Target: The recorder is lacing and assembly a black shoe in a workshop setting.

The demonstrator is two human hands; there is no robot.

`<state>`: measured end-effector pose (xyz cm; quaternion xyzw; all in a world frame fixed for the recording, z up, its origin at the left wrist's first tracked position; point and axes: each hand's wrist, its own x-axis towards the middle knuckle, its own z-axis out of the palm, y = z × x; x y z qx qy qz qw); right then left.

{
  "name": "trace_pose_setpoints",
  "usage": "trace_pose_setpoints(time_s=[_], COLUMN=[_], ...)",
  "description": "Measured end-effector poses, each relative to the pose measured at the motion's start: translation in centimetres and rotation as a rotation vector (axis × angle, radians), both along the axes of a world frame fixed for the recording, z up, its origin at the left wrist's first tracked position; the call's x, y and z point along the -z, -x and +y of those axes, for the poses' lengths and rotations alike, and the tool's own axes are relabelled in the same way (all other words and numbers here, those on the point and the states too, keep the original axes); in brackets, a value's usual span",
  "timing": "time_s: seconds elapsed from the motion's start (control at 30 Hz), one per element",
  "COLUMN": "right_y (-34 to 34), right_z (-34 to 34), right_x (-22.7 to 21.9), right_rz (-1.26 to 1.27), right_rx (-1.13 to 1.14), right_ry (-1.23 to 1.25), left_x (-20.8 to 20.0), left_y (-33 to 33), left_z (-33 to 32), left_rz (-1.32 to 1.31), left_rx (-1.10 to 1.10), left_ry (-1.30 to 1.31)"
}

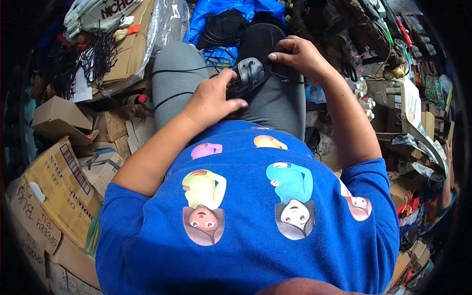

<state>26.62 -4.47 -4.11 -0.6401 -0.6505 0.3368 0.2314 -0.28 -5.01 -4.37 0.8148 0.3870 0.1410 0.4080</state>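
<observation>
A dark piece with a shiny grey, moulded end (pixel 251 72) and black straps lies over my lap, its kind unclear. My left hand (pixel 210 101) is at its near left side, fingers along one side and thumb along the other, closed about it. Just beyond its right side is my right hand (pixel 301 58), thumb and forefinger bent toward each other. Whatever they pinch, if anything, is too small to make out. Under and beyond the right fingertips lies a black, sole-shaped piece (pixel 259 40). Thin black cords (pixel 173 70) cross my left leg.
More flat black pieces (pixel 222 28) lie on a blue plastic sheet (pixel 202 11) ahead. At left are tangled black cords (pixel 93 60), flattened cardboard (pixel 129 54) and an opened carton (pixel 60 114). A white plastic chair (pixel 412 105) and several small bottles (pixel 368 104) stand at right.
</observation>
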Motion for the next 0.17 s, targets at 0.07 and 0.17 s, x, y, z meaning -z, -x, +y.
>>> trace_pose_setpoints(time_s=[0.07,0.17], right_y=[0.3,1.1], right_z=[-0.4,-0.2], right_x=[-0.5,-2.3], right_rz=[0.015,-0.105], right_rx=[0.069,0.141], right_ry=[-0.041,0.038], left_x=[0.6,0.9], left_y=[0.1,1.0], left_z=[1.1,3.5], left_rz=[0.030,0.020], left_rx=[-0.024,-0.020], left_ry=[0.011,-0.118])
